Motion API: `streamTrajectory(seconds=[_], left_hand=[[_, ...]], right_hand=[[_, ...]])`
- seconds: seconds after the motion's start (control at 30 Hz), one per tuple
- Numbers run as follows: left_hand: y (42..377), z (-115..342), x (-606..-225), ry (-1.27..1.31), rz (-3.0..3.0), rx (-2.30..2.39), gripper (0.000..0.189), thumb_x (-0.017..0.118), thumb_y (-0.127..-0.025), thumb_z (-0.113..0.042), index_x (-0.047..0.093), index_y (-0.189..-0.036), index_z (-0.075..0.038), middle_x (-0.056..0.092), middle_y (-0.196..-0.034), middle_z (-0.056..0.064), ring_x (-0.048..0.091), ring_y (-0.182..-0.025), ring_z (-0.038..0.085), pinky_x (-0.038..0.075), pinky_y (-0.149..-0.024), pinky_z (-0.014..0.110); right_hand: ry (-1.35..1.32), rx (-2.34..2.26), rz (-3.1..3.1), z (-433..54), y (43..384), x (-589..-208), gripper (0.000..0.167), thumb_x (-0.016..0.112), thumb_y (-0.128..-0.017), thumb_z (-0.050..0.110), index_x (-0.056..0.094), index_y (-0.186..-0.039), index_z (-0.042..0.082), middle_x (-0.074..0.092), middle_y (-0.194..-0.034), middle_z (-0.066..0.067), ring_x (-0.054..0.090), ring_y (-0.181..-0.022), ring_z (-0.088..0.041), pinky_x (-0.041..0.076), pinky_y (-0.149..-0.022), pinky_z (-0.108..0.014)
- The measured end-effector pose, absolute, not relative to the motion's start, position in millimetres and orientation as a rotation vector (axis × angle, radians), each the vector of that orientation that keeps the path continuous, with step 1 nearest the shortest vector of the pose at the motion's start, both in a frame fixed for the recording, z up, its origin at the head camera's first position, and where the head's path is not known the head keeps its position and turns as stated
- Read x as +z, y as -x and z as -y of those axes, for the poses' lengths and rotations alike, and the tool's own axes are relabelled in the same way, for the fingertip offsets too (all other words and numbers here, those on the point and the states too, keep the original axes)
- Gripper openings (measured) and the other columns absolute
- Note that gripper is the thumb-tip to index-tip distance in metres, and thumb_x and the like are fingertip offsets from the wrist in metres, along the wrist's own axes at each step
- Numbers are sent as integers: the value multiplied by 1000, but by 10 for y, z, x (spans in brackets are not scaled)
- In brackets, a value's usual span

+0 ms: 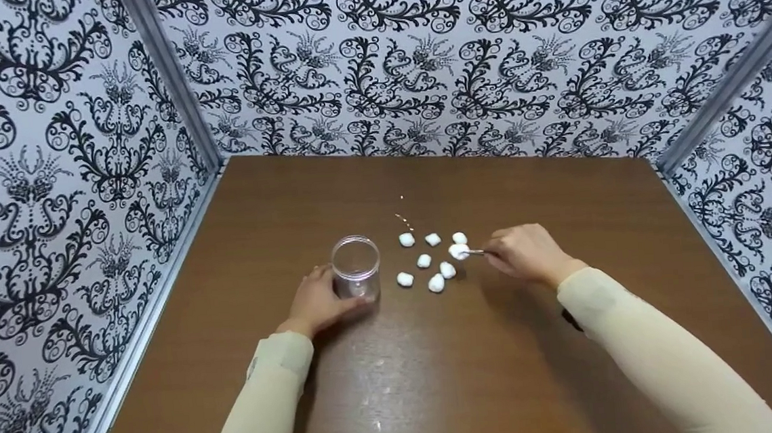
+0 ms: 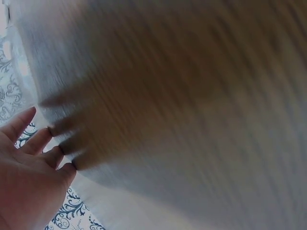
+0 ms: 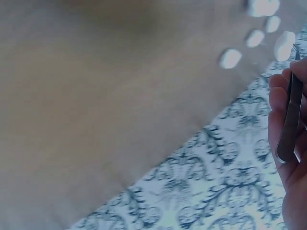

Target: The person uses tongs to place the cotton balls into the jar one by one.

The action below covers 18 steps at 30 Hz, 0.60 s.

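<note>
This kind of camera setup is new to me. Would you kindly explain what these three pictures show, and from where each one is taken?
There is no machine here, only a person at work. The widest picture comes from a camera worn on the head, looking forward and down. The other two come from cameras worn on the wrists, one on each. On the brown table lie several white balls that look like cotton. The bare left hand holds a clear jar. The bare right hand holds metal tweezers, with one ball at their tips. Behind and beside the table stand patterned walls.
</note>
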State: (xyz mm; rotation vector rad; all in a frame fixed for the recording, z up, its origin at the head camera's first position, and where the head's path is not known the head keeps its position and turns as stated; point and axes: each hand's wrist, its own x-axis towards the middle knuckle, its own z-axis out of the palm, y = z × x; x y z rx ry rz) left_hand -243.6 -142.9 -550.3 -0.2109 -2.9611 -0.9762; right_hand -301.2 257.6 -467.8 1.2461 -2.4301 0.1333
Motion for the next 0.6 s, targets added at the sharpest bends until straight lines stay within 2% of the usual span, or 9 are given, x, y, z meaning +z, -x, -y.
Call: streamTrajectory(seconds=[0.4,0.6], left_hand=[[2440,1436,-5517,205,2977,-977,95,80,-73,-62,52,-142,-4,48,-146,18,35,-140,39,19,-117,56],[2431,1426,-5498,228,2981,-958,93,79,-74,-61,52,-143,-4,48,-146,19,33,-140,43,19,-117,56]], right_hand=[[-1357,208,2315,-1713,3056,-4162,10,69,-88,18,78,-90,14,66,-76,3,61,-58,-17,50,-48,-39],[-1449,190,2288,-1301,3023,-4105,10,69,-88,18,78,-90,14,66,-77,4,61,-59,-15,52,-50,-35]])
